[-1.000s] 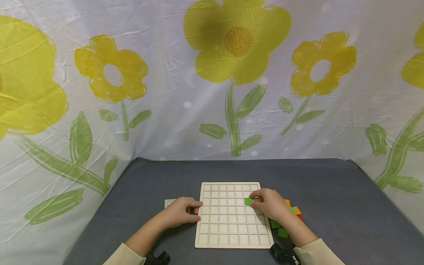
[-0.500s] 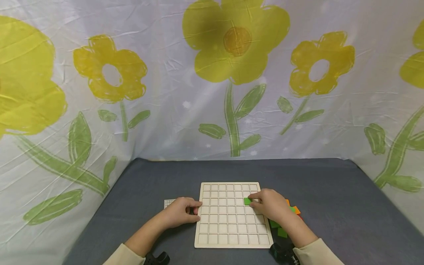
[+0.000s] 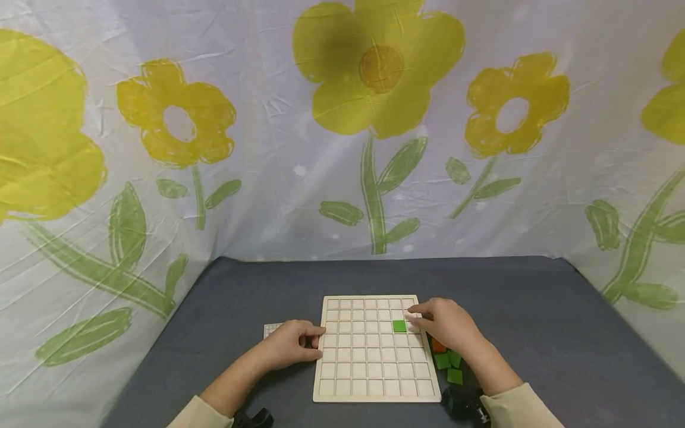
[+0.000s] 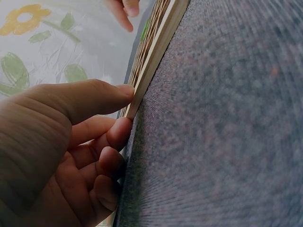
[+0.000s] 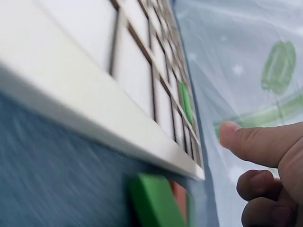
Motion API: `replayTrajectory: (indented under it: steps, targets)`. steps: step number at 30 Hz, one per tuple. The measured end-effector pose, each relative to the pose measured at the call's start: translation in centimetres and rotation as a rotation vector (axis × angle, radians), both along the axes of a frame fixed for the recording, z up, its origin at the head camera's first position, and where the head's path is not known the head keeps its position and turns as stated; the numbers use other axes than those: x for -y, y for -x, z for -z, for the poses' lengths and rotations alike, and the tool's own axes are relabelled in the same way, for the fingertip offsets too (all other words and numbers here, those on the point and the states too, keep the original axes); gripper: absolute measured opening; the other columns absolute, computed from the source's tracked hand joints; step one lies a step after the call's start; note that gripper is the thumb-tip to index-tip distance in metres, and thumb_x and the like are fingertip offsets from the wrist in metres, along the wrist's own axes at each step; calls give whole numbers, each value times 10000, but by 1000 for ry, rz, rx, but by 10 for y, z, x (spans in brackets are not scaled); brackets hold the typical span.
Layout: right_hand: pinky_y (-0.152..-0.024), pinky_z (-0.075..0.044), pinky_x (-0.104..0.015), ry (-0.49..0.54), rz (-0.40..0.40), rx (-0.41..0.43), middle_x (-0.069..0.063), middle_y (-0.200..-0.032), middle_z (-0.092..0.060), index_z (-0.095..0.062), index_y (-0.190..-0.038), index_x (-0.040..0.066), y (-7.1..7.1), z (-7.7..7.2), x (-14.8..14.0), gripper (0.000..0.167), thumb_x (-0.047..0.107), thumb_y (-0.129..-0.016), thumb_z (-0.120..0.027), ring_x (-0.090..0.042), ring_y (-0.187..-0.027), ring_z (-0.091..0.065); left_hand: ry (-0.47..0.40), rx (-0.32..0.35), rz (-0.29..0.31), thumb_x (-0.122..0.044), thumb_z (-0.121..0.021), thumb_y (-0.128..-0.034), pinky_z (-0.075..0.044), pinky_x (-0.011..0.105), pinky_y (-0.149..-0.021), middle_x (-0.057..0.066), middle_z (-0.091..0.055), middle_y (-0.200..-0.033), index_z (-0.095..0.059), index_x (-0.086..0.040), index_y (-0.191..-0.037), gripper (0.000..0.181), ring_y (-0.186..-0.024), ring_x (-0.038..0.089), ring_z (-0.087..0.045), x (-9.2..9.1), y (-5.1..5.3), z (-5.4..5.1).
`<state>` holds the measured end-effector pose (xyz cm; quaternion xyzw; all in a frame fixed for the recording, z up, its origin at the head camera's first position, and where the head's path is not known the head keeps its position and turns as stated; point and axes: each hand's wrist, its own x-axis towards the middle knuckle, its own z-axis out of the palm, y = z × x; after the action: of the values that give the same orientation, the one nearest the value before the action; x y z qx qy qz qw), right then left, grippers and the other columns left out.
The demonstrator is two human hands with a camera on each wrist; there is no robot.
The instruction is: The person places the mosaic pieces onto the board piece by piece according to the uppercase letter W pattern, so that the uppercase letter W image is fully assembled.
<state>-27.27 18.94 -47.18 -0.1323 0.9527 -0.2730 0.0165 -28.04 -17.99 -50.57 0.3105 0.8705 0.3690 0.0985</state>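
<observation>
While the left hand [image 3: 293, 345] pinched the left edge of the pale wooden grid board [image 3: 360, 371] between thumb and index finger, its remaining fingers curled loosely beside that edge, as the left wrist view showed. The right hand [image 3: 452, 324] hovered over the right side of the board, its thumb and index finger spread apart with nothing between them; in the right wrist view two further fingers were bent in toward the palm. Just beside those fingertips, though apart from them, a green tile [image 3: 399, 326] lay flat in a cell of the board, in the third row from the far edge and the second column from the right. Along the board's right side, partly under the right forearm, lay loose green tiles [image 3: 455, 376] and an orange-red tile [image 3: 439, 345]. A small white gridded card [image 3: 271, 328] showed partly behind the left hand. The board rested flat on a dark grey cloth [image 3: 257, 291], and beyond it hung a pale curtain [image 3: 278, 196] printed with yellow flowers. Cream sleeves [image 3: 520, 406] covered the forearms near the bottom of the head view, with a black device [image 3: 255, 418] below the left wrist.
</observation>
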Motion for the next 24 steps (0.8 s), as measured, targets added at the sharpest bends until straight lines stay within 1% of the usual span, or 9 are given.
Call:
replayTrajectory:
  steps: [3, 6, 7, 10, 14, 17, 19, 21, 24]
  targets:
    - [-621, -472, -338, 15, 17, -11, -61, -1050, -737, -760, -1248, 126, 2, -4, -10, 304, 199, -953, -744, -124, -715, -600, -4, 1, -1, -114, -812, -878, -419, 249, -616, -47, -595, -854, -700, 64, -1220, 401, -616, 35, -434, 0, -1, 0]
    - [-634, -474, -355, 33, 30, -9, -102, -1158, -723, -746, -1268, 107, 3, -8, -19, 311, 174, -965, -729, -147, -695, -589, -13, 1, -7, -109, -813, -874, -420, 243, -618, -44, -601, -858, -700, 62, -1225, 406, -617, 28, -433, -1, -1, 0]
    - [-622, -459, -354, 38, 36, -6, -99, -1148, -721, -744, -1273, 108, 3, -9, -21, 312, 173, -968, -726, -152, -661, -561, -16, 3, -6, -107, -813, -873, -421, 241, -619, -43, -603, -859, -699, 64, -1228, 410, -619, 26, -434, -1, -1, 0]
    - [-557, -428, -335, 55, 47, 12, -88, -881, -700, -733, -1291, 108, 3, -11, -29, 313, 172, -985, -705, -157, -527, -466, -33, 10, 2, -103, -814, -872, -425, 239, -617, -37, -609, -865, -688, 82, -1239, 429, -620, 24, -440, 0, -1, 1]
    - [-466, -369, -307, 88, 65, 40, -26, -559, -458, -721, -1310, 112, 5, -12, -39, 320, 182, -1000, -687, -137, -424, -344, -57, 25, 14, -102, -817, -870, -424, 248, -605, -24, -609, -863, -675, 107, -1248, 455, -612, 37, -440, 0, -1, 1]
    - [-464, -365, -311, 104, 77, 60, -51, -578, -467, -716, -1319, 113, 7, -12, -47, 324, 184, -1006, -679, -137, -431, -318, -60, 31, 13, -107, -817, -872, -419, 247, -604, -25, -607, -859, -673, 103, -1256, 461, -607, 39, -435, 0, 0, 1]
    - [-507, -393, -325, 99, 72, 60, -106, -726, -605, -717, -1313, 102, 8, -12, -53, 320, 181, -1005, -678, -151, -478, -363, -56, 28, 12, -106, -816, -875, -419, 242, -604, -27, -607, -857, -671, 101, -1262, 461, -604, 35, -435, 1, 1, 1]
    - [-553, -411, -348, 97, 65, 62, -138, -893, -669, -719, -1304, 84, 9, -13, -59, 319, 181, -1003, -681, -176, -534, -408, -49, 21, 9, -106, -815, -877, -419, 239, -600, -32, -606, -853, -670, 97, -1268, 464, -601, 31, -433, 1, 1, 2]
    - [-617, -404, -365, 100, 57, 75, -121, -872, -646, -726, -1273, 40, 10, -13, -70, 315, 166, -986, -701, -210, -615, -439, -37, 17, 1, -108, -815, -877, -418, 239, -597, -35, -603, -851, -669, 93, -1275, 468, -600, 31, -433, 1, 1, 2]
